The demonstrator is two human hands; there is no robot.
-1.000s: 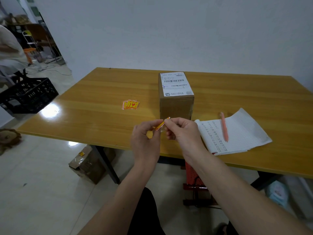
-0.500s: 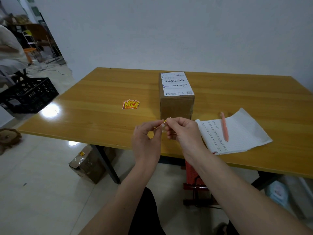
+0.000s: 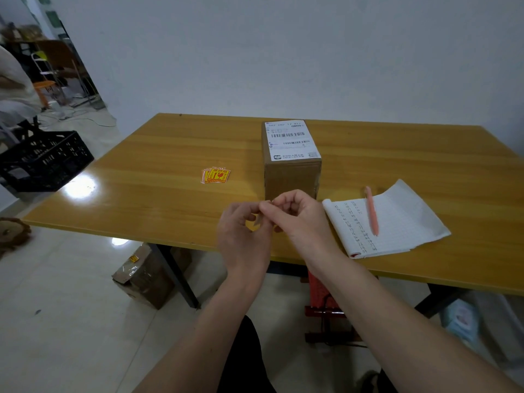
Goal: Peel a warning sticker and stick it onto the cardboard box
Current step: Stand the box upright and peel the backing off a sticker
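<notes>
The hands have closed together, and the sticker (image 3: 258,220) between them now barely shows.

The cardboard box (image 3: 292,163) stands upright near the middle of the desk (image 3: 158,199), and both hands, the left hand (image 3: 243,236) and the right hand (image 3: 297,219), meet just in front of its near face, closing that approach. Left of the box lies only a small flat stack of warning stickers (image 3: 216,175), with bare desk around it. Right of the box an open notepad (image 3: 388,222) with a pen (image 3: 371,211) covers the near desk, while the strip behind the box is bare.
</notes>
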